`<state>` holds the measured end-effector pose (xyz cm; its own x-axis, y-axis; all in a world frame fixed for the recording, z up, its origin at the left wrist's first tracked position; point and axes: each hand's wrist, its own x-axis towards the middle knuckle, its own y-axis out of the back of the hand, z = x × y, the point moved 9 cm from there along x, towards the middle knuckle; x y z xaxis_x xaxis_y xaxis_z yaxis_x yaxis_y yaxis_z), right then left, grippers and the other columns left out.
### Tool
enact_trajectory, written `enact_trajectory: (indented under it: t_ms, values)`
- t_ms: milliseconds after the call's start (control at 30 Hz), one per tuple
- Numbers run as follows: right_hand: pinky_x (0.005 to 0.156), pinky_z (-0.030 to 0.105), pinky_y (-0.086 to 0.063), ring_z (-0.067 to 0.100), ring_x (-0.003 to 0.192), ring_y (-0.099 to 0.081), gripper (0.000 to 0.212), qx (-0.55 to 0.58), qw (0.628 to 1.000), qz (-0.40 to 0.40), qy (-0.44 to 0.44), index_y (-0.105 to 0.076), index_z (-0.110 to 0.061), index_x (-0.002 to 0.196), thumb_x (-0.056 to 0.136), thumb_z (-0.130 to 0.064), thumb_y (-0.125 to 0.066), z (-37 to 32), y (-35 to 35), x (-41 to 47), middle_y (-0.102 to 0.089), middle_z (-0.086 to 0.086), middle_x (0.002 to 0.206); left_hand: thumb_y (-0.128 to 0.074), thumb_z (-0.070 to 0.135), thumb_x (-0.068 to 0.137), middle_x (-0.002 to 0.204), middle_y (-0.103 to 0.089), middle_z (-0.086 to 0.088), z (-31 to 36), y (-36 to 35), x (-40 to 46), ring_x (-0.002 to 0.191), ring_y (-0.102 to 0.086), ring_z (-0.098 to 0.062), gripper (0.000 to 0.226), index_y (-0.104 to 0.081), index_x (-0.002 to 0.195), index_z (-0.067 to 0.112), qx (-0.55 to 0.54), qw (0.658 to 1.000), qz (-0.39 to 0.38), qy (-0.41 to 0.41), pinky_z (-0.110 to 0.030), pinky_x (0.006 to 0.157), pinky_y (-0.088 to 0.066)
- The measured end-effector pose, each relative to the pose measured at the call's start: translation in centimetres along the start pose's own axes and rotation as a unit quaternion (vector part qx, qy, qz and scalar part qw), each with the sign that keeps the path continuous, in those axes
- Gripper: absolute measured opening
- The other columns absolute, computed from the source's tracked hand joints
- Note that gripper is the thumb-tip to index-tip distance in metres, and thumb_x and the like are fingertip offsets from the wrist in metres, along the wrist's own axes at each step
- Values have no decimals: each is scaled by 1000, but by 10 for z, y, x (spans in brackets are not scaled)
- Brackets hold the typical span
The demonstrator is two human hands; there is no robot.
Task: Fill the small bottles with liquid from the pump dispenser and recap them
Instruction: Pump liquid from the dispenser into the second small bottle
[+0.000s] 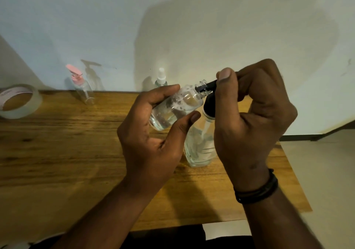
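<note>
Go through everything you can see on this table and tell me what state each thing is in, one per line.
Small bottle: uncapped, tilted, partly filled, held off the table.
Pump dispenser: upright on the table, black nozzle at the small bottle's mouth.
Left hand: grips the small bottle.
Right hand: grips the pump head.
Pink pump bottle: capped, standing, looks empty.
Spray bottle: capped, upright.
Tape roll: lying flat.

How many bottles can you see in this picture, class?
4. One tilted in the left hand: small bottle. The pump dispenser stands under the right hand. A pink-pump bottle and a spray bottle stand by the wall. Hands may hide others.
</note>
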<state>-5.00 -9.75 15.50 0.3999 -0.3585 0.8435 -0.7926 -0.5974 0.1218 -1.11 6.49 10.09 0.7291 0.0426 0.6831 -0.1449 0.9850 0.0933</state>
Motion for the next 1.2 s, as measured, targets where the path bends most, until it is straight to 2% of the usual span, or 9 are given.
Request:
enact_trajectory:
  t_ms: [133,300,500,800,967,1100,1200]
  values:
    - [65,23,-35,18,62,-46,33,-15,1000,9,12,-57,-11,66,97,2,-60,-3,6,8,-48,3,64,-84,11,86,120,-60,11,2,0,2,116,-61,8,46,-57,122,6,15,1000,1,-6,-13,97,-50]
    - [64,21,-34,21,61,-46,34,-24,1000,14,8,-58,-6,64,97,3,-60,2,12,8,-51,9,59,-84,12,87,119,-64,6,0,2,1,112,-67,-2,44,-58,122,6,-6,1000,9,1,-18,94,-54]
    - [67,17,-34,15,64,-44,34,2,1000,-1,7,-58,-6,64,97,3,-60,-1,0,2,-47,2,65,-84,12,86,120,-61,9,0,0,0,116,-61,6,45,-58,122,6,2,1000,1,1,-17,96,-52]
    - [64,33,-38,26,61,-49,35,-23,1000,12,9,-58,-5,62,97,1,-61,-1,10,7,-51,9,59,-83,14,87,120,-61,9,2,1,1,116,-63,5,44,-58,122,5,8,1000,4,-6,-16,96,-52]
    - [67,23,-36,17,64,-45,34,5,1000,-1,3,-57,-7,63,96,3,-62,1,-1,1,-47,2,66,-84,13,86,120,-61,9,-2,0,0,115,-62,4,45,-58,122,5,12,1000,4,-2,-17,96,-52]
    - [65,29,-36,19,63,-45,36,3,1000,-3,-8,-55,-5,61,96,1,-61,2,0,-1,-46,1,66,-83,13,86,119,-61,11,1,0,-2,115,-61,8,44,-58,121,6,7,1000,2,-2,-14,96,-50]
    - [65,27,-36,19,62,-46,35,-12,1000,5,10,-56,-10,64,96,2,-62,-2,5,5,-48,2,64,-84,12,85,119,-59,13,3,-1,0,115,-60,10,45,-57,121,6,12,1000,-3,-12,-12,96,-49]
